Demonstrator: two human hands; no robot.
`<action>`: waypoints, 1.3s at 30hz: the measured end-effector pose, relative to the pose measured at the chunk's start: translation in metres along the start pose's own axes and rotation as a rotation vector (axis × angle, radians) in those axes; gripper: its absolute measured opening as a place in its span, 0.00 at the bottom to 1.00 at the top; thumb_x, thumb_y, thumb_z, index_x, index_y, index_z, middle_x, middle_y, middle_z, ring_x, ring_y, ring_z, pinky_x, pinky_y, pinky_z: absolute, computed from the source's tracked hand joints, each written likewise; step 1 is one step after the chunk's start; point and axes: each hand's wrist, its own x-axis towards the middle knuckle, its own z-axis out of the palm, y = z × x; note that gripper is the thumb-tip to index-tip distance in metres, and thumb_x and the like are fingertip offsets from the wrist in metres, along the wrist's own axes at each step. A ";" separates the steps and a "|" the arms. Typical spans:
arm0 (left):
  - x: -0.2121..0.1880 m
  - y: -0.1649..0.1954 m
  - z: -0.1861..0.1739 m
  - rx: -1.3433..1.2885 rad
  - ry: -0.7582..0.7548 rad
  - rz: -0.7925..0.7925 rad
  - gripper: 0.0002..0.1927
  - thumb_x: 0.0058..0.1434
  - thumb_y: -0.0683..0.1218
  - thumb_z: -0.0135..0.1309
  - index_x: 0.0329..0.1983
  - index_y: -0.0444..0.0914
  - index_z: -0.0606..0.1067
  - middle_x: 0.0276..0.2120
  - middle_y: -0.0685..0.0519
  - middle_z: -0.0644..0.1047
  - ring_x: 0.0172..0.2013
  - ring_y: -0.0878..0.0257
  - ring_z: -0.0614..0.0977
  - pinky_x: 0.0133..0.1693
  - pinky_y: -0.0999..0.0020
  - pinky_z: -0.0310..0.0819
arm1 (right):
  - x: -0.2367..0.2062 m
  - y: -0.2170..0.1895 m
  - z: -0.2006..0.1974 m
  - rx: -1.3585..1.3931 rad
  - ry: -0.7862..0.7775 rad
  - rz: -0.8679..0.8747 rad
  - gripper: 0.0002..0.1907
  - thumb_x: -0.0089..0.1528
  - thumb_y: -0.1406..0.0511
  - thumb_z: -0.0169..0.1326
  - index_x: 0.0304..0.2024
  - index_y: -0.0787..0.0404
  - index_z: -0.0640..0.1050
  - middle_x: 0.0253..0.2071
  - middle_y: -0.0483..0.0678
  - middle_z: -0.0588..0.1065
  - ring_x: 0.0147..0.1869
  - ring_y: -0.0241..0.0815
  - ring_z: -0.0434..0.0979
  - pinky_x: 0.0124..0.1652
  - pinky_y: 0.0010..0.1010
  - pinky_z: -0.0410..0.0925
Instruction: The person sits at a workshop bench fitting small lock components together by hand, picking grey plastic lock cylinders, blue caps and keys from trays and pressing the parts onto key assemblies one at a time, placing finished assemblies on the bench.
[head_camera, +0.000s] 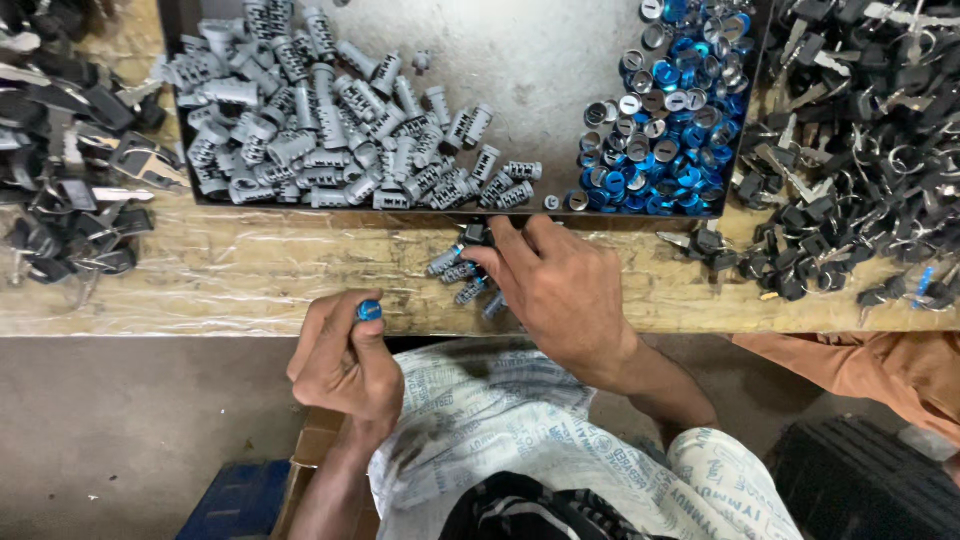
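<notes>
Your left hand (345, 360) sits nearest you at about seven o'clock, off the bench edge, its fingers curled shut around a small part whose blue cap (369, 310) shows between thumb and forefinger. Your right hand (560, 290) reaches forward at centre onto the plastic-covered wooden bench (250, 280), palm down, fingers bent loosely over a small cluster of grey lock cylinders (458, 270) just at its fingertips; you touch them, but whether any is actually gripped cannot be told. Beyond the hands lies a dark metal tray (520, 60): at eleven o'clock a big heap of grey lock cylinders (320, 130), at one o'clock a pile of blue and silver caps (670, 120). At nine o'clock, left of the tray, black-headed keys (70, 170) lie in a heap, and at two to three o'clock a larger heap of black-headed keys (850, 150) covers the bench. At four o'clock an orange sleeve (880, 365) of another person shows.
</notes>
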 end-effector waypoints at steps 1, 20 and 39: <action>0.005 0.000 0.003 -0.013 0.001 -0.005 0.08 0.71 0.38 0.52 0.46 0.28 0.80 0.37 0.48 0.80 0.34 0.66 0.78 0.35 0.75 0.72 | -0.001 0.000 0.005 0.001 0.000 0.013 0.15 0.63 0.58 0.63 0.44 0.61 0.79 0.28 0.48 0.69 0.28 0.48 0.74 0.26 0.39 0.65; 0.044 -0.004 0.003 -0.575 -0.514 -0.253 0.10 0.67 0.43 0.59 0.46 0.30 0.81 0.35 0.54 0.78 0.31 0.70 0.75 0.32 0.76 0.68 | -0.003 0.026 0.001 0.624 -0.219 -0.087 0.08 0.67 0.68 0.57 0.34 0.65 0.78 0.23 0.48 0.71 0.23 0.42 0.70 0.25 0.35 0.62; 0.039 0.050 -0.016 0.107 -0.685 0.308 0.17 0.51 0.27 0.53 0.46 0.23 0.76 0.32 0.40 0.75 0.31 0.50 0.83 0.31 0.60 0.76 | -0.040 0.012 0.011 0.460 -0.005 -0.171 0.02 0.65 0.73 0.56 0.38 0.66 0.75 0.27 0.52 0.72 0.23 0.51 0.72 0.23 0.40 0.61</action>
